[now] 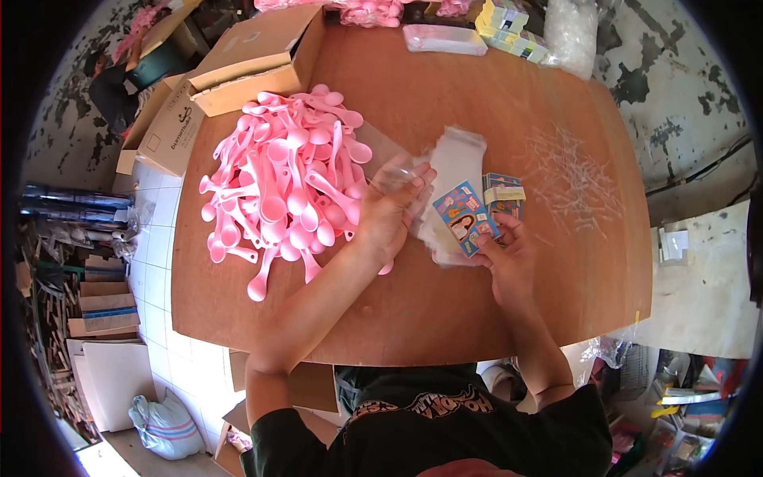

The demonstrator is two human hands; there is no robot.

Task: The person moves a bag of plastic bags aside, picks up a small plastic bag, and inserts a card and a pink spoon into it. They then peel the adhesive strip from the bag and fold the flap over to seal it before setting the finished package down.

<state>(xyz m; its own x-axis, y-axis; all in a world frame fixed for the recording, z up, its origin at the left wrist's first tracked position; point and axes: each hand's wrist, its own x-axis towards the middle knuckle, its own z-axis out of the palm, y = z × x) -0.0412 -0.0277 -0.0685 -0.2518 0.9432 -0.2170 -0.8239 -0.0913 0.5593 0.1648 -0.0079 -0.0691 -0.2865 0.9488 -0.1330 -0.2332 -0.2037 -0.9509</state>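
My left hand [391, 208] is closed on a clear plastic bag [381, 147], which reaches over the edge of a heap of pink spoons [290, 171]. Between the fingers of my right hand [509, 258] is a blue printed card [462, 213], its face turned up. Just beyond that hand lies a banded stack of similar cards [509, 193]. A pile of clear plastic bags [465, 149] rests on the table between my hands, partly covered by the card.
Thin clear strips [574, 183] are scattered on the right of the wooden table [397, 318]. Cardboard boxes [254, 52] stand at the far left. Yellowish packs [509, 30] and a flat clear-wrapped pack [445, 40] lie along the far edge. Another person [111, 91] is at the upper left.
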